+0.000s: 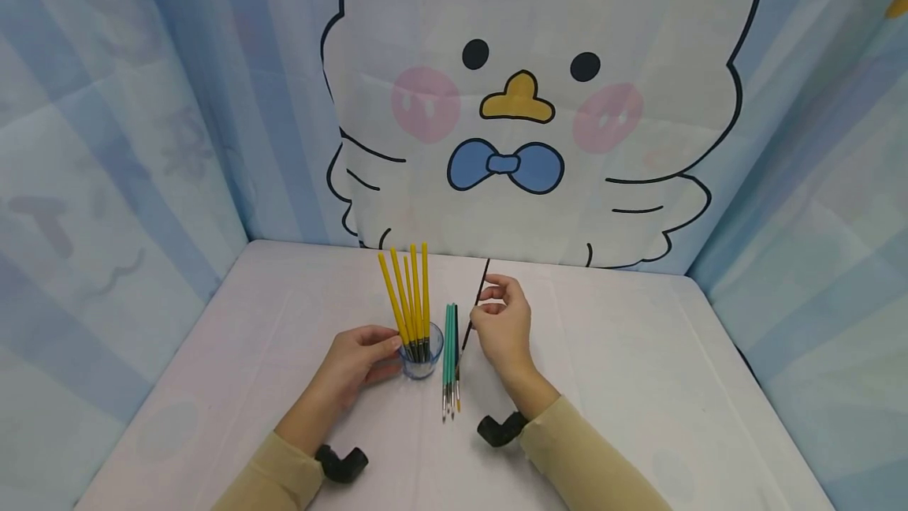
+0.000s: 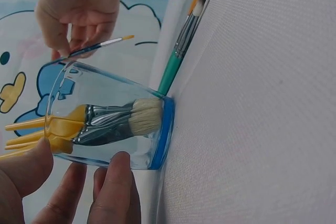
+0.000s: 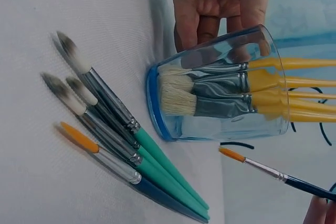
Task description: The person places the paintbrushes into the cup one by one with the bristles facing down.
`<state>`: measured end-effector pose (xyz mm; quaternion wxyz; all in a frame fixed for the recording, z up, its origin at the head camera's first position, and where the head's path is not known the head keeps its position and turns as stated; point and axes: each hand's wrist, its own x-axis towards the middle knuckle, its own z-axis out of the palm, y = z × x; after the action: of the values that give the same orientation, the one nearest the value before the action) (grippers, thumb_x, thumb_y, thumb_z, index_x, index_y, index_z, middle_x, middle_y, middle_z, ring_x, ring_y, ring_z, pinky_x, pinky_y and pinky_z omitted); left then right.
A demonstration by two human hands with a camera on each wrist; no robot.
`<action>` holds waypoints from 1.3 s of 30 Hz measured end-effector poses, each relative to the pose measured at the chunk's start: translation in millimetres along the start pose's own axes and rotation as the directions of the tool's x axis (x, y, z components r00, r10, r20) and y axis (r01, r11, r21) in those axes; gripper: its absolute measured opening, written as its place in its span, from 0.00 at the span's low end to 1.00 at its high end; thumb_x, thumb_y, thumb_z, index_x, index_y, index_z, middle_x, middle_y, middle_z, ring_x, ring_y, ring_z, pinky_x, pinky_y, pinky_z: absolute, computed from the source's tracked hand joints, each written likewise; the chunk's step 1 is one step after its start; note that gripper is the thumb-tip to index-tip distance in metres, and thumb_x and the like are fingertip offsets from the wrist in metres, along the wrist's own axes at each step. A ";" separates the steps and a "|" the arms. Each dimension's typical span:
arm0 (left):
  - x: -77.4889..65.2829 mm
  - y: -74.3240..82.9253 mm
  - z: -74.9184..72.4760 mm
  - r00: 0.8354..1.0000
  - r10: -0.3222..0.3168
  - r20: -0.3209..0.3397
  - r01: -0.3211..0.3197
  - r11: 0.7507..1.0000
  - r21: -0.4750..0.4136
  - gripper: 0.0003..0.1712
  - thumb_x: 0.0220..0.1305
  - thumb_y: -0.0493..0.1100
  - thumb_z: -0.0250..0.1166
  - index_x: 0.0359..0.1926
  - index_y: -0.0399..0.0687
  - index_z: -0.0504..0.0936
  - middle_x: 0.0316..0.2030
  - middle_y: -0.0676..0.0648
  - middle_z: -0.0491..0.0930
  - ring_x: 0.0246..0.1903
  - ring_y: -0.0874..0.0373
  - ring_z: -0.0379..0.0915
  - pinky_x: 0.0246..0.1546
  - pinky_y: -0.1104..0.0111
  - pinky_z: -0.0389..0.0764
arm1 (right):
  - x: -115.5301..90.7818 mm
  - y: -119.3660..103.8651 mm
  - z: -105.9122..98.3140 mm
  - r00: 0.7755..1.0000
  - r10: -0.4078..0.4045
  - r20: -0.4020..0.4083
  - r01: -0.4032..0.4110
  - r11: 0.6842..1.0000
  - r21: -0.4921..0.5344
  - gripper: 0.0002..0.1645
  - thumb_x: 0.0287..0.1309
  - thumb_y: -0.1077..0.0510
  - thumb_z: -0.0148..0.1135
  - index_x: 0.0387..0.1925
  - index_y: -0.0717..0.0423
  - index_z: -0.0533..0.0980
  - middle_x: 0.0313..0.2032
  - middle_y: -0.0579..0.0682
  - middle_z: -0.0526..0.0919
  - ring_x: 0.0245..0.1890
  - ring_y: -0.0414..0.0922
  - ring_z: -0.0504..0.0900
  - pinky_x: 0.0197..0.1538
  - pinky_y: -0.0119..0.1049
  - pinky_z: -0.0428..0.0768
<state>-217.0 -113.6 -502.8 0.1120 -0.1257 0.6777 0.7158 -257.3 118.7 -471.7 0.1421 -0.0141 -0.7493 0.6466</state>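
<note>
My left hand holds a clear glass cup with a blue base, thumb on one side and fingers on the other. Several yellow paintbrushes stand in the cup, bristles down. Above the table, to the right of the cup, my right hand pinches a dark-handled paintbrush by its handle. Its orange bristle tip points down, close to the cup's side in the right wrist view. Between the hands, teal paintbrushes and one dark blue paintbrush lie side by side on the cloth, bristles toward me.
A pale cloth covers the table. Behind it hangs a curtain printed with a white cartoon bird, and blue striped curtains flank both sides. Black elbow-shaped pieces sit at both wrists.
</note>
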 end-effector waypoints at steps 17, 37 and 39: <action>-1.7 0.4 -0.5 1.000 0.015 0.016 -0.015 1.000 -0.006 0.19 0.73 0.39 0.71 0.59 0.33 0.84 0.55 0.37 0.83 0.50 0.51 0.85 0.53 0.56 0.93 | 0.4 -18.1 -0.6 0.978 -0.179 -0.104 0.188 0.978 0.088 0.31 0.56 0.78 0.58 0.61 0.58 0.75 0.45 0.57 0.77 0.37 0.41 0.80 0.33 0.24 0.83; -2.2 1.9 -1.5 1.000 0.012 0.026 -0.011 1.000 -0.011 0.18 0.73 0.38 0.71 0.59 0.34 0.84 0.55 0.37 0.83 0.50 0.51 0.85 0.53 0.58 0.93 | -4.4 -34.7 14.7 0.945 -0.293 -0.145 0.314 0.937 0.155 0.29 0.59 0.77 0.61 0.61 0.60 0.74 0.45 0.58 0.77 0.41 0.51 0.81 0.36 0.24 0.85; -2.3 1.8 -1.8 0.999 0.013 0.030 -0.013 1.000 -0.013 0.18 0.74 0.38 0.70 0.59 0.34 0.84 0.54 0.38 0.83 0.50 0.51 0.85 0.54 0.58 0.93 | -5.4 -34.1 17.1 0.950 -0.287 -0.122 0.304 0.940 0.153 0.28 0.59 0.77 0.61 0.61 0.60 0.74 0.45 0.59 0.77 0.41 0.50 0.81 0.36 0.24 0.85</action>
<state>-215.3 -115.5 -500.4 0.1166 -0.1112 0.6722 0.7226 -250.5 95.5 -441.7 0.2749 0.0792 -0.6772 0.6779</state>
